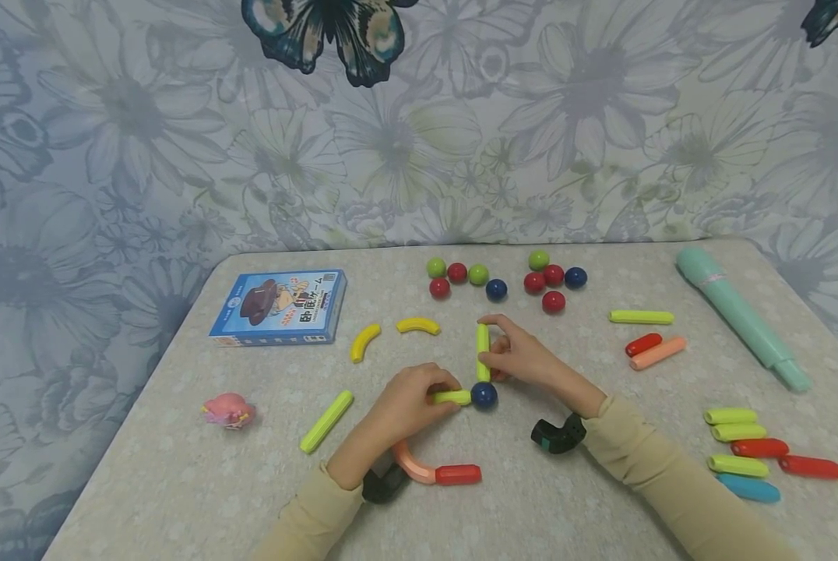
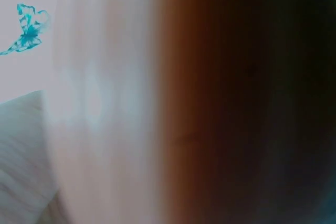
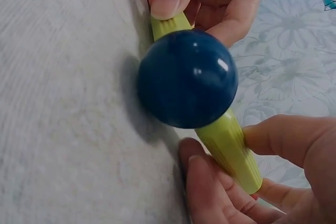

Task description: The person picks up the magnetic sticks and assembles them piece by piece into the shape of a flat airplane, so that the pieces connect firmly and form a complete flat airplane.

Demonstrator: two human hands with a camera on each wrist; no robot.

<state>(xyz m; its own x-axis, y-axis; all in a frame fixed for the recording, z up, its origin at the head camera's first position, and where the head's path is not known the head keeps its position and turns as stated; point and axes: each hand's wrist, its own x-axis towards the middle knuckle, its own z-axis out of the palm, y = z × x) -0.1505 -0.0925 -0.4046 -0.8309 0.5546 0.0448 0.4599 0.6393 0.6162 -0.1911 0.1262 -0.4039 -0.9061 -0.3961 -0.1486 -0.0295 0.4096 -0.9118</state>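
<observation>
My left hand [image 1: 413,399] pinches a short yellow-green stick [image 1: 452,397] that meets a dark blue ball [image 1: 484,396]. From above, my right hand [image 1: 524,354] grips another yellow-green stick [image 1: 484,351], whose near end touches the same ball. The right wrist view shows the blue ball [image 3: 188,79] between the two sticks, thumb and fingers around each. An orange curved piece [image 1: 413,465] with a red stick [image 1: 459,474] at its end lies by the left wrist, partly hidden by the hand. A blurred close surface [image 2: 115,103] fills most of the left wrist view.
Red, green and blue balls [image 1: 496,290] lie at the back. Around the hands are yellow curved pieces [image 1: 419,326], a loose yellow-green stick [image 1: 326,421], a pink toy [image 1: 228,411], a blue box [image 1: 279,307], several sticks [image 1: 737,465] at right and a mint tube [image 1: 741,315].
</observation>
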